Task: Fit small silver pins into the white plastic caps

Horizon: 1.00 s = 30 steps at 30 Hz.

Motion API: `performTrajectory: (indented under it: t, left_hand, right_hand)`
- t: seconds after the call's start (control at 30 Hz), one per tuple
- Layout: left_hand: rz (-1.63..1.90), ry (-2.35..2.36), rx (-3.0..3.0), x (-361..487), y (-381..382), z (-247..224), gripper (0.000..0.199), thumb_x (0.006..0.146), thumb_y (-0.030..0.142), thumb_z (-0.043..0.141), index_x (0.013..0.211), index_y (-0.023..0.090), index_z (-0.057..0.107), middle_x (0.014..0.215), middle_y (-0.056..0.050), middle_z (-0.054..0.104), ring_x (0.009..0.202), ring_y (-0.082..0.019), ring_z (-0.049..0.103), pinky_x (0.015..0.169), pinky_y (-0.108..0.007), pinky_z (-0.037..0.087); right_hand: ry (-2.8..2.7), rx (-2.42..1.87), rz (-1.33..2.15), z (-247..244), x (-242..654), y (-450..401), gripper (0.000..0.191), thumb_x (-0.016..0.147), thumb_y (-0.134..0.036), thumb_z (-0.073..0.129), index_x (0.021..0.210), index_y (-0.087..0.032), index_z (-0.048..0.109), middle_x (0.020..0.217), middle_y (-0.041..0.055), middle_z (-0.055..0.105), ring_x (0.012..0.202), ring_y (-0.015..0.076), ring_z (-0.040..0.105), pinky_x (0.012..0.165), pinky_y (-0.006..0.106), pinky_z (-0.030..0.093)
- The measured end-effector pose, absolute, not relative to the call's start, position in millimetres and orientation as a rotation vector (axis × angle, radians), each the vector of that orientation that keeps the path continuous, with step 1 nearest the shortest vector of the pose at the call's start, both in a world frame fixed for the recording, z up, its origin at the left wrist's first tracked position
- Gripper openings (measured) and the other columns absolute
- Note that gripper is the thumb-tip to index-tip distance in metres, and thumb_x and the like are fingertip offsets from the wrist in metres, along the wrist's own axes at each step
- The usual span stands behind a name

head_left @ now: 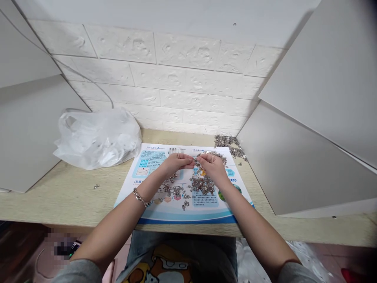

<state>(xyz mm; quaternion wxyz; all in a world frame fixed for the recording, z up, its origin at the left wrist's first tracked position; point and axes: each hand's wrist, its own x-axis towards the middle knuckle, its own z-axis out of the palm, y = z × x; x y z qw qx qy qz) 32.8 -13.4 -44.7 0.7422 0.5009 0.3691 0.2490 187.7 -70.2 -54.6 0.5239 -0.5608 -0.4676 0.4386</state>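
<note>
My left hand [178, 164] and my right hand [211, 165] meet fingertip to fingertip over a printed sheet [129, 196]. Both are closed in a pinch, and whatever sits between the fingers is too small to make out. Below my right hand lies a heap of small silvery metal pieces [203, 185]. A looser group of the same pieces [176, 191] is spread beside it, nearer my left wrist. More metal pieces [220, 158] show behind my right hand, partly hidden by it.
Another pile of metal pieces [226, 140] lies at the table's back right, by the brick-patterned wall [188, 80]. A white plastic bag [98, 137] stands at the back left. White panels [309, 157] close in both sides. One loose piece [96, 186] lies on the wooden table [79, 200].
</note>
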Motion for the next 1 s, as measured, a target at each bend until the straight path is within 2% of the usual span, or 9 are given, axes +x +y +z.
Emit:
performTrajectory:
  t: [0.3, 0.63, 1.0]
  left_hand:
    - [0.454, 0.68, 1.162, 33.8, -16.1, -43.8, 0.016, 0.07, 0.017, 0.062, 0.085, 0.016, 0.067, 0.088, -0.006, 0.067, 0.087, -0.012, 0.06, 0.095, -0.03, 0.038]
    - [0.47, 0.672, 1.209, 33.0, -18.3, -42.5, 0.026, 0.067, 0.016, 0.064, 0.093, 0.017, 0.066, 0.089, -0.006, 0.067, 0.086, -0.013, 0.06, 0.095, -0.031, 0.038]
    - [0.49, 0.738, 1.181, 33.1, -17.2, -43.2, 0.025, 0.069, 0.014, 0.066, 0.094, 0.015, 0.066, 0.085, -0.006, 0.068, 0.082, -0.013, 0.062, 0.093, -0.032, 0.041]
  right_hand:
    - [-1.059, -1.356, 1.302, -59.4, 190.9, -67.2, 0.033, 0.062, -0.046, 0.065, 0.07, -0.015, 0.059, 0.044, -0.0069, 0.033, 0.035, 0.0032, 0.021, 0.033, 0.02, 0.016]
    - [-1.095, -1.451, 1.248, -56.5, 194.0, -67.5, 0.033, 0.062, -0.047, 0.064, 0.071, -0.015, 0.06, 0.043, -0.007, 0.032, 0.034, 0.0041, 0.022, 0.033, 0.021, 0.017]
    - [-1.211, -1.504, 1.168, -60.1, 198.0, -65.6, 0.034, 0.064, -0.047, 0.06, 0.076, -0.015, 0.061, 0.042, -0.0064, 0.035, 0.036, 0.0053, 0.026, 0.036, 0.02, 0.018]
